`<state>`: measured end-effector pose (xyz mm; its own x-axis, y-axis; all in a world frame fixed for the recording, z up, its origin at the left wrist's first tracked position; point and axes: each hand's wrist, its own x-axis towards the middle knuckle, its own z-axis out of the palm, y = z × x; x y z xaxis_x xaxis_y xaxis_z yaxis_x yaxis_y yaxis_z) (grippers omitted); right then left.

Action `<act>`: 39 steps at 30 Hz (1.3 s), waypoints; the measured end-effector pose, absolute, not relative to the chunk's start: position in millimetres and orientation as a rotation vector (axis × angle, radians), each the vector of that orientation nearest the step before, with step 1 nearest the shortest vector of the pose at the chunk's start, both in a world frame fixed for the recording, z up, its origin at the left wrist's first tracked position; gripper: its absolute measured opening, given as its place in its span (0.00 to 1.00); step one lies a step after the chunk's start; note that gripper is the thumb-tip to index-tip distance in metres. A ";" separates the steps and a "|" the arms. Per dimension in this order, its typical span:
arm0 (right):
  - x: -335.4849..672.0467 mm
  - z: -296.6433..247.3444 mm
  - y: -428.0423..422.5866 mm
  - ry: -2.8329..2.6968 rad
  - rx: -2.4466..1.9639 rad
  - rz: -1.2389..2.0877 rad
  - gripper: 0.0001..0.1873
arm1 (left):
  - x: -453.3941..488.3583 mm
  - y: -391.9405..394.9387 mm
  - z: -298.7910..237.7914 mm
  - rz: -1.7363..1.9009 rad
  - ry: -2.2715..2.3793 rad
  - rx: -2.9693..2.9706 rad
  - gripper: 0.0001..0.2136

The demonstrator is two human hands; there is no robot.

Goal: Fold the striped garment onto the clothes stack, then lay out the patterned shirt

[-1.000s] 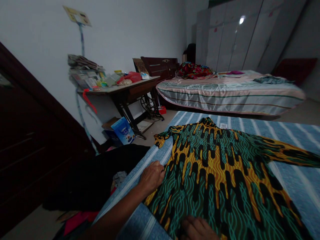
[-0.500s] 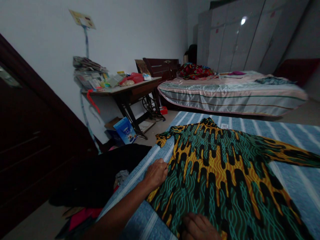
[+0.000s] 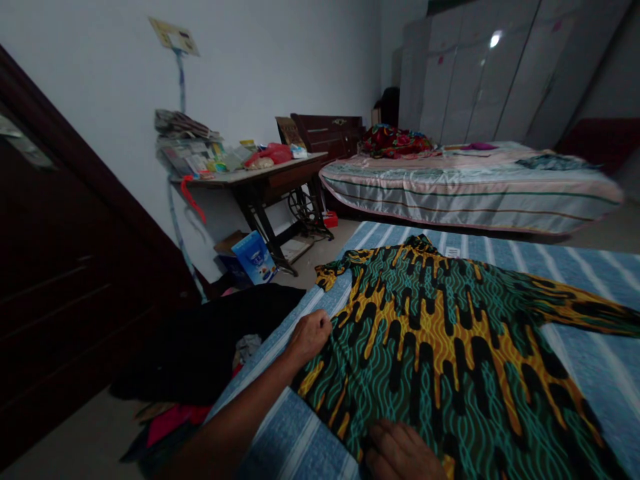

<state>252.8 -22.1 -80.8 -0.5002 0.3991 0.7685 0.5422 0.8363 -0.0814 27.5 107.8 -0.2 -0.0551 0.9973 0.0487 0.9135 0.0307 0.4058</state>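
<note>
A long-sleeved shirt (image 3: 440, 340) with a green, yellow and black wavy dripping pattern lies spread out, its collar at the far end. Beneath it is a blue and white striped bed sheet (image 3: 575, 263). My left hand (image 3: 310, 335) is closed on the shirt's left side edge, a fold of fabric pinched in its fingers. Near the bottom of the view, my right hand (image 3: 403, 452) has its fingers curled into the lower part of the shirt; its fingertips are hidden. One sleeve stretches right, while the left sleeve looks bunched and short.
Dark clothes (image 3: 210, 340) are heaped on the floor at the left, beside a dark door (image 3: 65, 300). A sewing machine table (image 3: 270, 175) carrying bags and boxes stands by the wall. Behind is another bed (image 3: 460, 187), with a wardrobe (image 3: 465, 80) beyond.
My left hand has shifted slightly up, lifting the shirt's side edge a little. My right hand stays nearly in place on the fabric. The camera view has turned slightly left.
</note>
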 end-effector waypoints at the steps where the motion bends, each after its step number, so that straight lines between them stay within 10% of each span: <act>1: 252.1 -82.7 -22.0 -2.155 -0.679 -0.224 0.05 | 27.9 107.6 -0.1 0.493 2.056 1.962 0.09; 14: 248.7 -50.7 -34.7 -2.112 -0.736 -0.012 0.22 | 25.0 114.0 3.5 0.532 2.006 1.690 0.05; 39: 254.8 -53.6 -42.7 -2.282 -0.947 0.536 0.09 | -3.7 63.9 18.0 0.388 1.794 1.903 0.08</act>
